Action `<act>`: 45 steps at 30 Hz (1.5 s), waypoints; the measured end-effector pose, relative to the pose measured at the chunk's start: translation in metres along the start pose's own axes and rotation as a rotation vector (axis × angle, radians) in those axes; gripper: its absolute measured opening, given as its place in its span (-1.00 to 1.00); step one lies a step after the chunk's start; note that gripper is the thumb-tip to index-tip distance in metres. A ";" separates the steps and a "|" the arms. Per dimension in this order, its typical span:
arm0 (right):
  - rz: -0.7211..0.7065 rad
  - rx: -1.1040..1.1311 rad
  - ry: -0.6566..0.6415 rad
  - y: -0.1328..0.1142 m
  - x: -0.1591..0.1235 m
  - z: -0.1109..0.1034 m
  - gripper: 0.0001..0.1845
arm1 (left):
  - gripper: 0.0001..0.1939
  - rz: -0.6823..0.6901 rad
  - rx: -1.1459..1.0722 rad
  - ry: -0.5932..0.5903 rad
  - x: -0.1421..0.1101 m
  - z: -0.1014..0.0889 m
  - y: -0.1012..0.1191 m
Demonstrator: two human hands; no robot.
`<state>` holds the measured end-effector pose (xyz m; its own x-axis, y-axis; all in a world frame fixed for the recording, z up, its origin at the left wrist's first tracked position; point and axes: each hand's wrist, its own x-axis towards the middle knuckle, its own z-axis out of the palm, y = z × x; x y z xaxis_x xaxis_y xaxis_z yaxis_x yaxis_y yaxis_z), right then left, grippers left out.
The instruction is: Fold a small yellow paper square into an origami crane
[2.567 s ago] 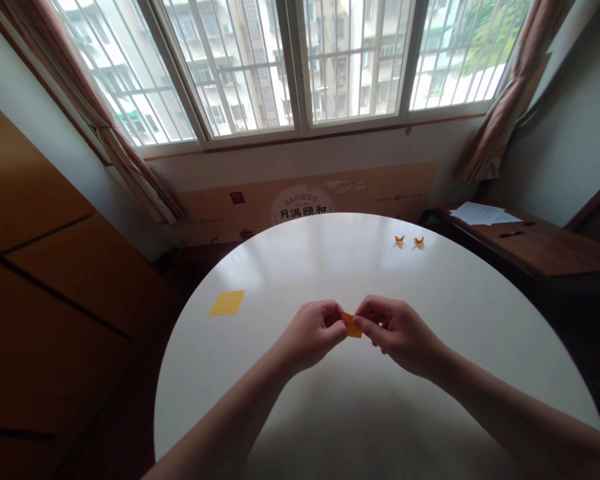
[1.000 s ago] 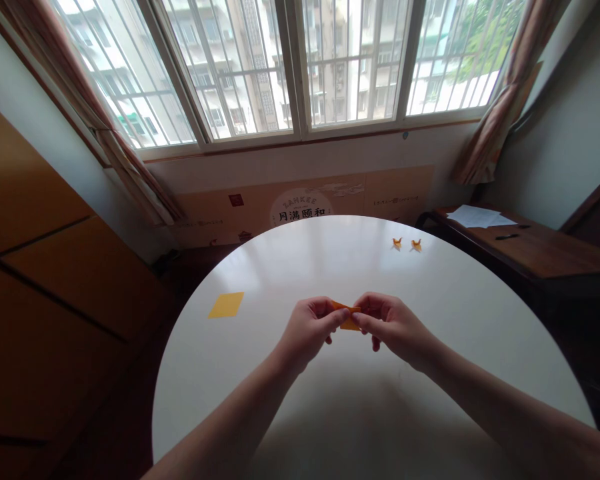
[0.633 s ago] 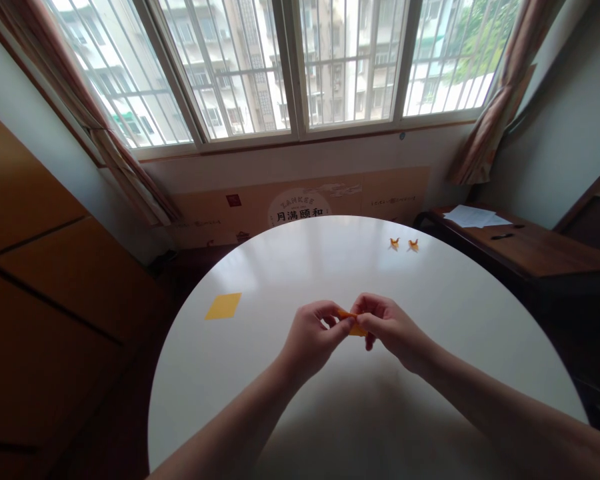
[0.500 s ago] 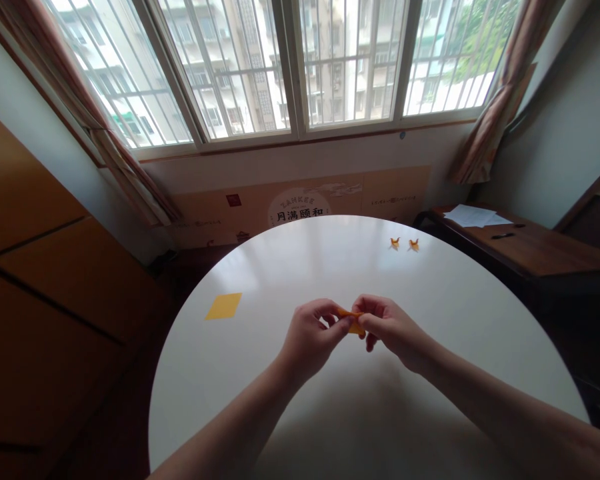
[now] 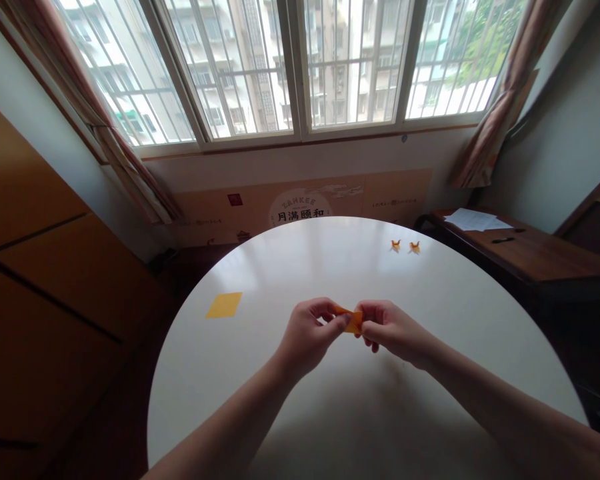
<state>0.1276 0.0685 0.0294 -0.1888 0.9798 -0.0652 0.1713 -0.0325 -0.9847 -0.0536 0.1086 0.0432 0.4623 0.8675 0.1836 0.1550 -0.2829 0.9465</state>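
Two bare hands meet over a round white table (image 5: 360, 427). The left hand (image 5: 313, 333) pinches a small folded orange paper (image 5: 353, 323) between thumb and fingers; the right hand (image 5: 394, 328), fingers curled, touches its right edge, its exact grip unclear. A flat yellow paper sheet (image 5: 224, 305) lies to the left; two small origami birds (image 5: 405, 246) sit far right.

Barred windows (image 5: 250, 70) light the white table (image 5: 330, 260).

Folded orange paper (image 5: 353, 323) btwn my hands.
L hand (image 5: 310, 335) & R hand (image 5: 393, 332) grip it; yellow sq. (image 5: 225, 305) lies L on white tbl. (image 5: 300, 267), 2 orange figs. (image 5: 395, 245) far R.
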 end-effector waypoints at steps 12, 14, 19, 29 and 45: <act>-0.071 0.007 -0.047 0.000 -0.003 -0.001 -0.68 | -0.81 -0.244 -0.163 0.025 0.005 -0.005 0.004; -0.053 0.012 -0.030 0.002 -0.004 0.005 -0.67 | -0.80 -0.261 -0.188 -0.003 0.005 -0.004 0.005; 0.022 0.193 0.002 0.000 -0.005 0.016 -0.65 | -0.77 -0.332 -0.279 -0.010 0.006 -0.005 0.001; 0.054 0.290 0.016 0.002 -0.006 0.021 -0.61 | -0.77 -0.248 -0.199 0.107 0.008 -0.008 0.001; 0.118 0.353 -0.012 0.004 -0.010 0.023 -0.65 | -0.75 -0.208 -0.168 0.007 0.013 -0.019 -0.002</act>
<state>0.1078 0.0540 0.0223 -0.1997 0.9629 -0.1814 -0.1511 -0.2132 -0.9653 -0.0650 0.1280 0.0489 0.4296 0.9028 -0.0182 0.0987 -0.0269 0.9948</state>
